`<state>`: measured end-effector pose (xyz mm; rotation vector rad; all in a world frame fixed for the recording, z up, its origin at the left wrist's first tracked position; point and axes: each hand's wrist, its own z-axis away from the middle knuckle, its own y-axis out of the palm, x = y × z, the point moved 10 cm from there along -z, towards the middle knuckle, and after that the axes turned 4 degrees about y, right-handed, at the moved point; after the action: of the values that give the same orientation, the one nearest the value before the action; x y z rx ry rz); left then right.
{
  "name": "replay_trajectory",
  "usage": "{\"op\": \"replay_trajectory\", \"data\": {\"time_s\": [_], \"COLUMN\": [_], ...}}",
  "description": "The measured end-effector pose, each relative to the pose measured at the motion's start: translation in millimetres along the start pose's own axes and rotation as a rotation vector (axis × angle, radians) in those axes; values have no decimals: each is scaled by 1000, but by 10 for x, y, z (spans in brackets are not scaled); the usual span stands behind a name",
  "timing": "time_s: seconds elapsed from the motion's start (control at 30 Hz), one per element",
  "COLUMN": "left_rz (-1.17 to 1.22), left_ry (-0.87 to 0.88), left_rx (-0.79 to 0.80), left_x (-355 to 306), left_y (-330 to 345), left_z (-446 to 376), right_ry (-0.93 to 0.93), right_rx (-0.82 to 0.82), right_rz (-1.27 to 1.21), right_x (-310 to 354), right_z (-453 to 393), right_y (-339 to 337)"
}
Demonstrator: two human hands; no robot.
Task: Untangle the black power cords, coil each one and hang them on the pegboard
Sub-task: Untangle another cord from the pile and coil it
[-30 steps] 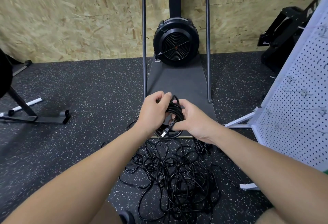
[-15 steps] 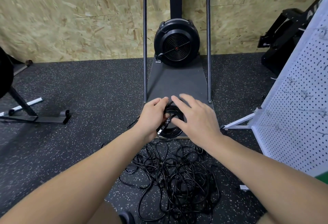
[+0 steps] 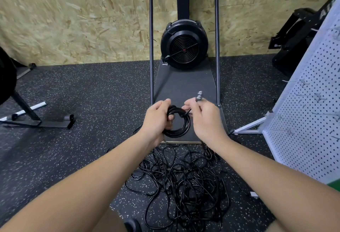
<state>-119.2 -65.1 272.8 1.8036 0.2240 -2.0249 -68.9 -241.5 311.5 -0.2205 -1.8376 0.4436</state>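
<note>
- Black coiled cord [image 3: 177,123] hangs in front of the person, above the near edge of a dark platform [image 3: 184,84], its loops standing roughly upright and facing the camera.
- Left hand [image 3: 156,119] grips the coil's left side, fingers curled through the ring and round the bundle.
- Right hand [image 3: 206,117] sits just beside the coil on its right, pinching the plug end [image 3: 199,96] with the prongs pointing up and away; a short free tail runs from that plug back to the coil's top.
- That tail lies across the gap between the two hands, so the right hand is the one placed to wrap or tuck it; this reads as the finishing step on this cord.
- Both forearms reach forward, wrists level, hands near each other.
- White pegboard [image 3: 312,103] leans at the right, well apart from the coil; its hooks look bare.
- Tangled cords [image 3: 184,180] lie on the floor [image 3: 92,103] below the hands, not yet sorted.
</note>
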Motion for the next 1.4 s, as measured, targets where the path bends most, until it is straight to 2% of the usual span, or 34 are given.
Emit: {"op": "replay_trajectory", "data": {"time_s": [0.13, 0.2, 0.33, 0.47, 0.53, 0.6, 0.67, 0.8, 0.93, 1.0, 1.1, 1.23, 1.33, 1.4], "left_rz": [25, -7, 12, 149, 164, 73, -98, -368, -730, -862, -855, -837, -846, -836], "left_ry": [135, 186, 163, 140, 172, 218, 289, 391, 437, 466, 520, 539, 569, 577], "left_rx": [4, 27, 106, 297, 373, 411, 414, 410, 381, 407, 402, 386, 396, 370], "left_x": [-252, -336, -345, -285, -285, -326, -378, -407, -419, -426, -456, -455, -436, -442], "left_y": [16, 88, 247, 487, 573, 602, 588, 585, 577, 665, 765, 762, 734, 677], "left_z": [-14, 13, 61, 153, 224, 280, 297, 290, 278, 385, 514, 519, 515, 470], "right_ry": [477, 605, 610, 609, 615, 611, 598, 569, 545, 468, 381, 393, 518, 555], "right_rx": [-11, 0, 15, 72, 69, 51, 35, -16, 7, 39, 54, 97, 231, 211], "right_rz": [-533, -681, -757, -861, -841, -740, -618, -537, -489, -353, -169, -217, -326, -321], "right_x": [-422, -472, -459, -367, -329, -336, -379, -418, -315, -250, -167, -259, -371, -476], "right_z": [34, 82, 15, 2, -28, -65, -95, -109, -84, -100, -98, -79, -42, -92], "right_y": [28, 34, -48, -74, -151, -255, -305, -306, -278, -275, -270, -274, -250, -352]}}
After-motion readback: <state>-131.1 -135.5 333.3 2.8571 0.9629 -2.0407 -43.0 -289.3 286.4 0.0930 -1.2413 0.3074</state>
